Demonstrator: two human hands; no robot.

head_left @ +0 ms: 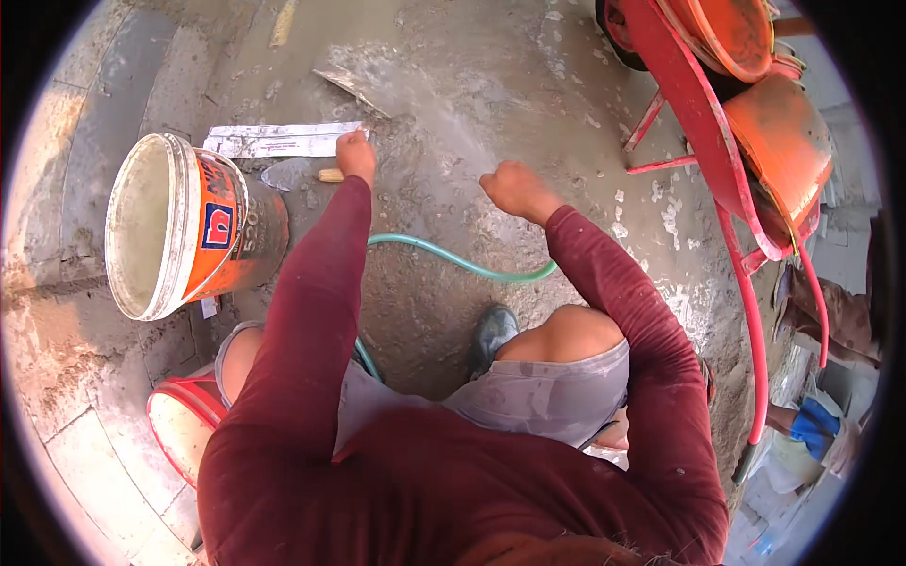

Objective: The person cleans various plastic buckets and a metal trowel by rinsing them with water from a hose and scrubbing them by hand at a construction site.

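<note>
My right hand (519,191) is closed around the end of a green hose (462,268), mostly hidden by the fist and forearm. A fan of water sprays from it up and left over the wet ground, towards a thin, mud-coated flat piece (352,91). My left hand (356,154) is closed at the right end of a long, flat white strip (274,141) with dark and red print; its fingers seem to grip that end. Just below the strip lies a pointed trowel (291,174) with a wooden handle, left of my left wrist.
A white and orange bucket (241,222) stands at the left, a red-rimmed one (184,420) below it by my leg. At right, a red wheelbarrow (703,123) carries orange tubs (779,141). The hose runs between my legs, near my boot (495,330). Someone's foot (781,418) shows lower right.
</note>
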